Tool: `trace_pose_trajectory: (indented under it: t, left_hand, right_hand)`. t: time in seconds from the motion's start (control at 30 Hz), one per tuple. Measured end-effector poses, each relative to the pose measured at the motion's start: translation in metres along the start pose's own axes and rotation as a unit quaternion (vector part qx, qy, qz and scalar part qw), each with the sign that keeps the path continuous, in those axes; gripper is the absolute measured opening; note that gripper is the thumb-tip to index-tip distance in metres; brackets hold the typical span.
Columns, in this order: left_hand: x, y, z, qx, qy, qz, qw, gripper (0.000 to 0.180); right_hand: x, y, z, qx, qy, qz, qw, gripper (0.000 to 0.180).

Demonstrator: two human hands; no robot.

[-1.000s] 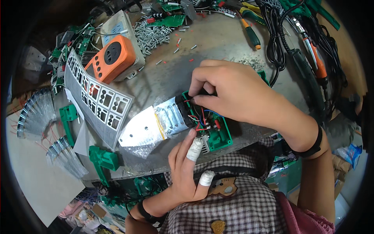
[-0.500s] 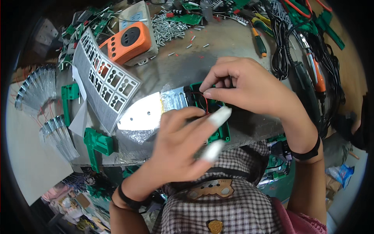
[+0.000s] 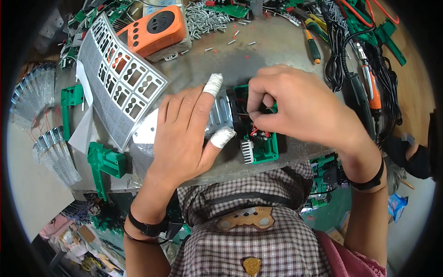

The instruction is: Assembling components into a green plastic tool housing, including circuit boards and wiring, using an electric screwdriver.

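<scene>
- The left hand point(image 3: 184, 134) lies palm down on the grey metal worktable point(image 3: 258, 55), fingers straight and close together, covering most of a silver metal plate point(image 3: 146, 131) and the ribbed silver block point(image 3: 220, 113) next to it.
- The left forefinger and thumb each wear a wrap of white tape point(image 3: 213, 85); the taped thumb tip rests against the edge of the green plastic housing point(image 3: 263, 145).
- The left hand presses flat on the parts and is not clamped around anything.
- The right hand point(image 3: 300, 108) curls over the top of the green plastic housing, its fingertips bunched together and pinched down among the red and black wires point(image 3: 256, 131) inside; exactly which wire they grip cannot be told.
- The green plastic housing sits near the front edge of the worktable, just in front of the person's checked shirt point(image 3: 249, 231), with a white finned heat sink point(image 3: 247, 151) showing at its lower left corner.
- Left of the hands lies a grey punched sheet point(image 3: 120, 83) with rows of cut-outs, and behind it an orange socket box point(image 3: 159, 28).
- A pile of screws point(image 3: 205, 21) lies at the back of the table, and a green-handled screwdriver point(image 3: 313, 44) to the right of it.
- Green plastic brackets point(image 3: 105, 164) hang at the table's left front edge.
</scene>
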State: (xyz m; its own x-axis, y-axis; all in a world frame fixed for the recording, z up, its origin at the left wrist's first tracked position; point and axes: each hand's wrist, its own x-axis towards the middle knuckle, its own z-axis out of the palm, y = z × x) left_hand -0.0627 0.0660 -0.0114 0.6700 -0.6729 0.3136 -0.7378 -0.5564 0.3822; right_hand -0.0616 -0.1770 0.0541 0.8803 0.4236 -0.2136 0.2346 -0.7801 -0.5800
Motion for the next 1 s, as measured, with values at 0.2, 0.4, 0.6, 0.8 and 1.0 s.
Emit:
trace_pose_trajectory:
  t: [0.2,0.4,0.6,0.8,1.0]
  left_hand:
    - [-0.002,0.002,0.004,0.02,0.014,0.0,1.0,0.074]
    - [-0.001,0.003,0.004,0.031,0.022,0.003,0.999,0.073]
    - [-0.003,0.001,0.004,0.048,0.029,0.001,0.998,0.072]
    - [-0.005,0.005,0.0,0.053,0.014,-0.01,0.998,0.073]
    - [-0.003,0.004,-0.001,0.056,0.006,-0.006,0.998,0.075]
  right_hand:
    - [-0.008,-0.001,-0.001,0.008,-0.03,-0.043,0.999,0.013]
    - [-0.01,0.007,0.005,-0.118,0.045,-0.236,0.964,0.015]
    - [0.0,0.023,0.002,-0.104,-0.044,-0.257,0.96,0.022]
    - [-0.02,0.025,0.006,-0.071,0.074,-0.291,0.951,0.028]
    - [-0.027,0.036,0.007,-0.173,0.082,-0.319,0.928,0.037]
